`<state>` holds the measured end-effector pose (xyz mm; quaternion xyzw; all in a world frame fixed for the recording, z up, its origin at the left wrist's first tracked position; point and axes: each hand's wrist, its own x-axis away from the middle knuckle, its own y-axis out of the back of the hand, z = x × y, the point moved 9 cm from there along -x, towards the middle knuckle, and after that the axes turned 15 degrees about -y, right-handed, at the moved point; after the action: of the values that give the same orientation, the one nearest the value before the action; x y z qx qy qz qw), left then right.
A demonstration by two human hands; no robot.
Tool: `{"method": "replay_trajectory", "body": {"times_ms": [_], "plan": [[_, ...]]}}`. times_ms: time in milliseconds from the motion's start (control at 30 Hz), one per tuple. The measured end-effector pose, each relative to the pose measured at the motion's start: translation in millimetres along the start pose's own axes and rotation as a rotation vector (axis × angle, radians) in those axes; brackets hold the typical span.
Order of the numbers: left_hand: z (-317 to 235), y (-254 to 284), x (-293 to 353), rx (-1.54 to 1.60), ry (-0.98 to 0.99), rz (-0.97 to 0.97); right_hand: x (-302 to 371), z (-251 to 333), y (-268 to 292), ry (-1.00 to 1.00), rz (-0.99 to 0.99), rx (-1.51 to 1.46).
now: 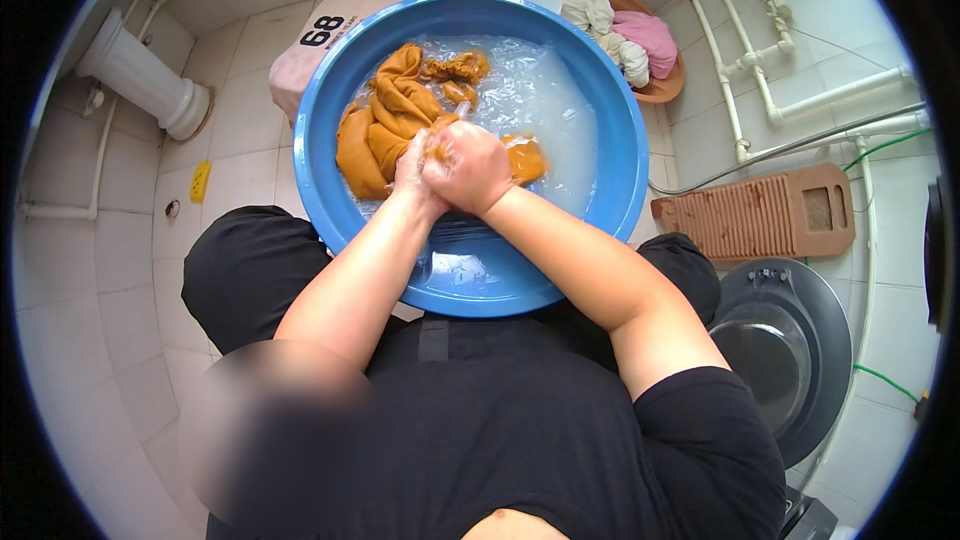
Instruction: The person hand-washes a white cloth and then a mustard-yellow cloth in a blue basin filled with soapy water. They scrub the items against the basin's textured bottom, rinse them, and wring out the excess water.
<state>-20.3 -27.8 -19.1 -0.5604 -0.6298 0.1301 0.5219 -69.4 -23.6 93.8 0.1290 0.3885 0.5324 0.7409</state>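
Observation:
A big blue basin point(622, 155) stands in front of me between my knees, holding cloudy, sudsy water. In it lies a wet mustard-brown garment point(385, 135), heaped toward the left side, with a gathered end at the top and another part floating at the right. My left hand point(415, 170) and my right hand point(467, 165) press together over the middle of the basin. Both are closed on the garment, with a bit of cloth showing between them. The fingers of the left hand are partly hidden behind the right.
A ribbed brown washboard point(755, 212) lies at the right, above a dark grey basin point(835, 340). Behind the blue basin are a brown tub point(665, 90) of white and pink clothes and a pale pink cloth point(290, 80). White pipes point(715, 60) run along the wall.

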Motion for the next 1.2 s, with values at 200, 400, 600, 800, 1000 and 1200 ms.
{"method": "replay_trajectory", "body": {"times_ms": [200,400,600,800,1000,1200], "plan": [[3.4,-16.1,-5.0,0.102,0.002,0.192,-32.5,-188.6,4.0,-0.812,0.098,0.117],[-5.4,4.9,-24.5,0.031,-0.104,0.047,-5.4,-257.8,8.2,-0.755,0.529,0.496],[2.0,-1.5,-22.5,-0.046,-0.082,0.105,-31.9,-215.6,14.8,-0.54,0.304,0.194],[0.5,-12.2,-9.0,0.022,0.017,0.134,-13.8,-20.9,-11.2,-0.262,0.499,-0.522],[-8.4,14.7,-35.3,-0.054,-0.654,0.822,17.3,64.4,5.6,0.209,0.336,-0.21],[12.5,-17.9,6.9,-0.001,0.153,0.197,-21.3,-92.4,3.1,-0.685,-0.005,-0.149]]}}
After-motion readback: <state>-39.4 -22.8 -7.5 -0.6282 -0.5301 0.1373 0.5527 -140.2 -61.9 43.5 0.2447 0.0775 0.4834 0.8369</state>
